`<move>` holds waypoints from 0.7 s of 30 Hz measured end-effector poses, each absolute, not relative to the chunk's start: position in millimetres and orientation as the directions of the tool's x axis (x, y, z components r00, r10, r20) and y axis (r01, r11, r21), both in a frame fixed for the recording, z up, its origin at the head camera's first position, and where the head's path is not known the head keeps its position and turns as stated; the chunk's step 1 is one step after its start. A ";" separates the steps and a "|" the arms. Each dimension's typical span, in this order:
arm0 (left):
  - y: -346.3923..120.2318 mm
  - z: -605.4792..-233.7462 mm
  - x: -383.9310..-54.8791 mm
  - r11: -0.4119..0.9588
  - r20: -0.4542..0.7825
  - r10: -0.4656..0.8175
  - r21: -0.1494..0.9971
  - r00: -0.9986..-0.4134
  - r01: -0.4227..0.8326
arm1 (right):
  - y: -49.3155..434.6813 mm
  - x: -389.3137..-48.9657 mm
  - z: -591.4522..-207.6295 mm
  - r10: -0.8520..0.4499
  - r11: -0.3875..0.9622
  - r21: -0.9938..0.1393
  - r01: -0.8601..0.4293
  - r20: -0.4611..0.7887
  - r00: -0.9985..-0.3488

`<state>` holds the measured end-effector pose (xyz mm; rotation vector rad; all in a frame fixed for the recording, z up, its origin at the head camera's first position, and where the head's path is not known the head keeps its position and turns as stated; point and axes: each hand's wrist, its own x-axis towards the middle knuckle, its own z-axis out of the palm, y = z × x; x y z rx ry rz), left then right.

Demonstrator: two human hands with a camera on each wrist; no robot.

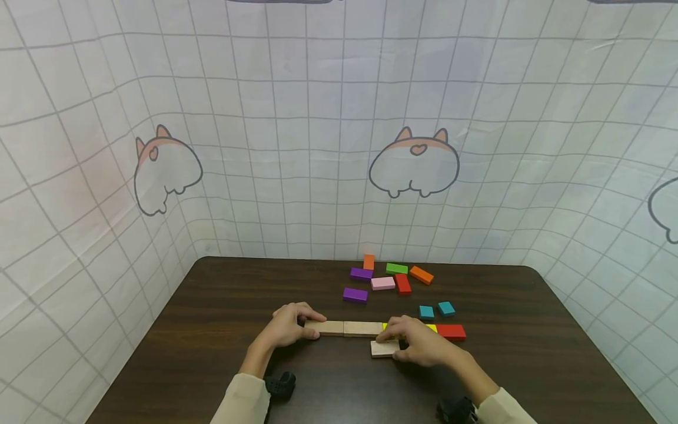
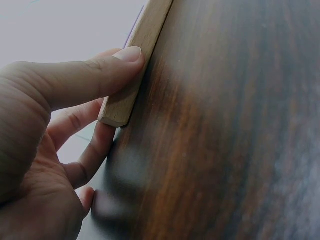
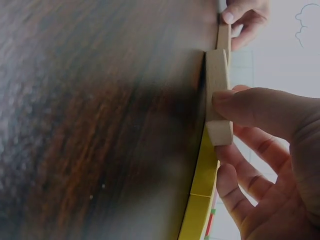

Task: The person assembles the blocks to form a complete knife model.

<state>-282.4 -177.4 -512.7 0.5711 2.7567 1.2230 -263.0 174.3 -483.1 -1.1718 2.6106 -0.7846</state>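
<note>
A straight row on the table starts at the left with two plain wooden blocks, the outer one point(image 1: 331, 328) and the inner one point(image 1: 362, 329). Yellow blocks point(image 3: 195, 215) continue it, partly hidden behind the right hand in the head view, up to a red block point(image 1: 451, 332) at the right end. My left hand point(image 1: 290, 325) pinches the row's left end, thumb along the near side of the outer wooden block. Between thumb and fingers, my right hand point(image 1: 421, 343) holds another plain wooden block point(image 1: 382, 350), just in front of the row and lengthwise along it.
Behind the row, two small blue blocks point(image 1: 426, 312) lie at the right. Farther back are scattered purple point(image 1: 355, 295), pink point(image 1: 383, 284), red point(image 1: 403, 284), green point(image 1: 396, 268) and orange point(image 1: 421, 275) blocks. A gridded curtain point(image 1: 296, 194) hangs around the dark table point(image 1: 212, 335).
</note>
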 end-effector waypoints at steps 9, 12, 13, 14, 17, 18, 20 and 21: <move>-177.6 -512.6 -282.4 0.616 0.079 0.363 0.727 -0.928 0.302 | 170.2 -264.1 -483.2 -0.736 0.553 -0.516 -0.655 0.066 -0.673; -177.5 -512.1 -282.0 0.618 0.079 0.363 0.726 -0.929 0.303 | 171.8 -263.6 -480.7 -0.723 0.562 -0.535 -0.631 0.053 -0.689; -177.4 -512.1 -282.0 0.618 0.080 0.362 0.725 -0.929 0.303 | 173.3 -263.6 -480.2 -0.717 0.564 -0.545 -0.621 0.050 -0.695; -177.3 -512.0 -282.0 0.618 0.081 0.362 0.725 -0.929 0.304 | 175.1 -263.6 -479.8 -0.713 0.564 -0.554 -0.613 0.049 -0.700; -177.2 -511.8 -281.9 0.619 0.084 0.361 0.723 -0.929 0.306 | 180.9 -264.0 -479.9 -0.703 0.559 -0.583 -0.590 0.045 -0.710; -177.3 -511.8 -281.9 0.620 0.084 0.361 0.723 -0.929 0.307 | 182.7 -264.5 -480.6 -0.703 0.555 -0.589 -0.587 0.044 -0.710; -177.3 -511.7 -281.8 0.621 0.084 0.361 0.722 -0.929 0.307 | 184.6 -264.5 -480.8 -0.705 0.553 -0.597 -0.581 0.035 -0.708; -177.3 -511.7 -281.7 0.620 0.083 0.361 0.722 -0.929 0.305 | 185.1 -264.6 -481.0 -0.706 0.553 -0.602 -0.576 0.028 -0.708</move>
